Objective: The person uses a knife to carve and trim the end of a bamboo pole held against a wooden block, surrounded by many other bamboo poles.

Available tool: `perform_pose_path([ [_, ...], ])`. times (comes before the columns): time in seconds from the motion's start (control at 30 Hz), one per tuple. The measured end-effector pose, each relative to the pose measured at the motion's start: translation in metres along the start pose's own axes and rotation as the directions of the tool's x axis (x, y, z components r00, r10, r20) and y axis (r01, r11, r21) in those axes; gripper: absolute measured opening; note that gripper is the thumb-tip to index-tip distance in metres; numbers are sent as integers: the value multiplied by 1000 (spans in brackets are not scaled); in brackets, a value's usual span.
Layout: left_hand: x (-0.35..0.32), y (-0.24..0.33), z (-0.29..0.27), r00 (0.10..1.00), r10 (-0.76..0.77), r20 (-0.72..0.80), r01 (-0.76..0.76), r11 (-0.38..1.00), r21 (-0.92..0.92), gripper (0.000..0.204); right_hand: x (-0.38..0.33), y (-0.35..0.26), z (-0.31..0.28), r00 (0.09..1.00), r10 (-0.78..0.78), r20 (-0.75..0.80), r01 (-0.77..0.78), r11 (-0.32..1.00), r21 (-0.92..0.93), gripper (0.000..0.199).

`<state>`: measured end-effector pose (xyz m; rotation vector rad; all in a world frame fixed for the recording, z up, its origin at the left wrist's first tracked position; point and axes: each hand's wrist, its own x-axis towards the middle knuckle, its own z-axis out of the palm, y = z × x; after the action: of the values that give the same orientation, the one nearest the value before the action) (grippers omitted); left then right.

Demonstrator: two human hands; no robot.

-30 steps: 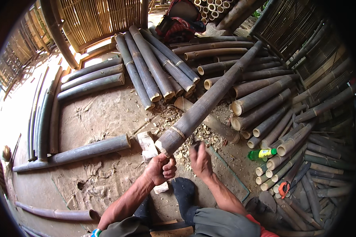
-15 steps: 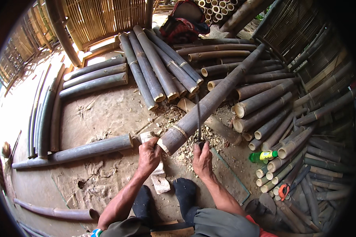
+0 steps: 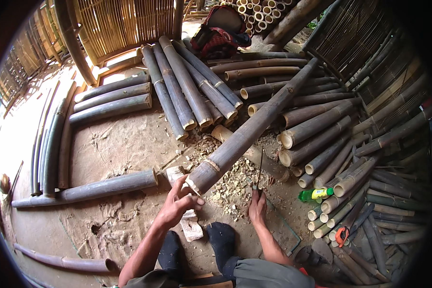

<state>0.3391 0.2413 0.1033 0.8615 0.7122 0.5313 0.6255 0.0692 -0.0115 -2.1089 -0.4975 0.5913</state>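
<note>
A long dark bamboo pole (image 3: 242, 139) slants from near my feet up to the far right, over other poles. At its pale cut near end is my left hand (image 3: 175, 206), its fingers around the rim and partly hidden by it. My right hand (image 3: 257, 206) is closed on the dark handle of a long knife (image 3: 261, 165). The thin blade points away from me, to the right of the pole and apart from it. A pale wooden block (image 3: 191, 229) lies below my left hand, in front of my feet.
Bamboo chips (image 3: 230, 192) cover the ground beneath the pole. Cut bamboo poles (image 3: 185, 91) lie ahead, with a large stack (image 3: 317, 125) at right. Another bamboo length (image 3: 105, 186) lies at left. A green bottle (image 3: 316, 194) and an orange tool (image 3: 342, 235) rest by the right stack.
The knife has swung right, away from the pole it overlapped. My left hand has shifted its fingers on the near end and sits slightly lower.
</note>
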Motion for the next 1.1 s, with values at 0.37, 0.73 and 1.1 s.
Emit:
perform_pose_path([
  [0.37,41,30,0,919,236,-316,-229,972,58,89,-28,67,-3,997,-73,16,75,941,-330,78],
  [0.73,188,166,-160,841,361,-403,-444,886,-133,65,-34,57,-4,998,46,43,-34,965,-260,82],
  [1.1,36,8,-97,942,77,-326,-76,997,15,20,-33,68,-10,992,-124,21,125,951,-282,88],
])
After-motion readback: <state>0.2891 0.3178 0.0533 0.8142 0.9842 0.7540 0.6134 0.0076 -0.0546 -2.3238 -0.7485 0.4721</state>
